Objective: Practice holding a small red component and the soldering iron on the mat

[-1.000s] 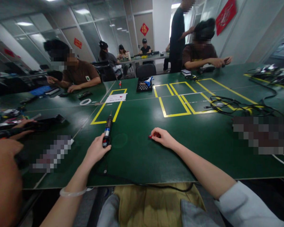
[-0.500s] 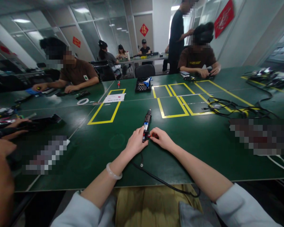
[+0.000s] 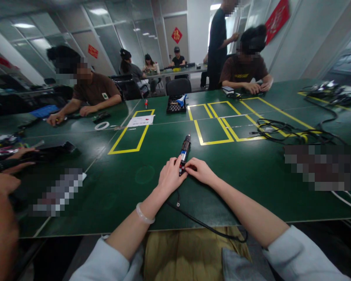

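On the green table [image 3: 128,203] in front of me lies a corded electric screwdriver [image 3: 185,147], its tip pointing away from me. It has a dark nose, a silver and blue middle, and small red parts at the near end. My left hand [image 3: 171,173] is wrapped round its lower part from the left. At the near end my right hand [image 3: 200,170] has thumb and forefinger pinched by the red parts; what they hold is too small to make out. A black cord [image 3: 201,224] runs from beneath my left hand over the table edge, with a small ring terminal [image 3: 178,204] beside it.
Yellow tape outlines [image 3: 216,143] mark the table ahead. A black tray [image 3: 176,104] stands beyond them, a white paper [image 3: 140,120] to the left, tangled black cables [image 3: 276,128] to the right. A co-worker's arm [image 3: 1,210] reaches in at left; others sit across the table.
The screwdriver has shifted slightly right and tilts more to the right, with my left hand moving along. My right hand stays pinched by its near end.
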Action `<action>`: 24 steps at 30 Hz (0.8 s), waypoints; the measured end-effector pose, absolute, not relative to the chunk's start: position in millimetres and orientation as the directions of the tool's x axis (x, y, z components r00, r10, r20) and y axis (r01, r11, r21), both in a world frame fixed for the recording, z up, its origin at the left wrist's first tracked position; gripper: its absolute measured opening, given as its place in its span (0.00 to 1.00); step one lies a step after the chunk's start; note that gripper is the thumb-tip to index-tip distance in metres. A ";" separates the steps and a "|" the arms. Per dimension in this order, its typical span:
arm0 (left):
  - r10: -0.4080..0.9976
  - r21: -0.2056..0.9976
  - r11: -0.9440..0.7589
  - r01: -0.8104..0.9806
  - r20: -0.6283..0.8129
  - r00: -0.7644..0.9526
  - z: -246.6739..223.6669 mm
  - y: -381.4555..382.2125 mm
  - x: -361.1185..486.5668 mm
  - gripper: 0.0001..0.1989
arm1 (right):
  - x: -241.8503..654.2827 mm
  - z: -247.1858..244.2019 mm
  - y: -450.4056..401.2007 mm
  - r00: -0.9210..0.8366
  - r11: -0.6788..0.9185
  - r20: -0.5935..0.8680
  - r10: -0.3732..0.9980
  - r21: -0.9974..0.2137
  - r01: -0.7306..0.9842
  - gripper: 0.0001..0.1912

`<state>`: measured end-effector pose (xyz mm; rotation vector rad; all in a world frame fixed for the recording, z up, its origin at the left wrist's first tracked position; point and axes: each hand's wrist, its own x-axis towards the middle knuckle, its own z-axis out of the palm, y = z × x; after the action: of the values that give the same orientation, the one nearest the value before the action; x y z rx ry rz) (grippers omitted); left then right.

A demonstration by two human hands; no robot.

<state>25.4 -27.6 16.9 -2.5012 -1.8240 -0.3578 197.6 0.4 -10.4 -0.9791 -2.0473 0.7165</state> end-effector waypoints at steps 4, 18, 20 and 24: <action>0.938 0.042 -0.284 0.958 0.220 0.268 17.4 -25.0 27.7 0.31 | 200.4 -8.4 -0.6 -0.440 0.562 0.396 0.806 -0.744 0.360 0.05; 0.954 -0.020 -0.238 0.971 0.180 0.237 23.6 -36.8 -55.1 0.31 | 200.0 -2.3 -5.0 -0.520 0.432 0.246 0.818 -0.860 0.271 0.09; 0.971 -0.044 -0.178 0.983 0.152 0.182 25.6 -41.4 -84.0 0.32 | 200.5 -2.8 -4.7 -0.522 0.422 0.234 0.820 -0.863 0.276 0.08; 0.993 -0.134 -0.029 0.990 0.113 0.045 28.1 -49.5 -146.6 0.34 | 199.9 -4.5 -4.6 -0.534 0.430 0.231 0.813 -0.857 0.284 0.09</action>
<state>-146.6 -49.5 28.1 -2.1354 -2.0574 0.0177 199.9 -4.6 -4.5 -0.9213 -2.0364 1.0500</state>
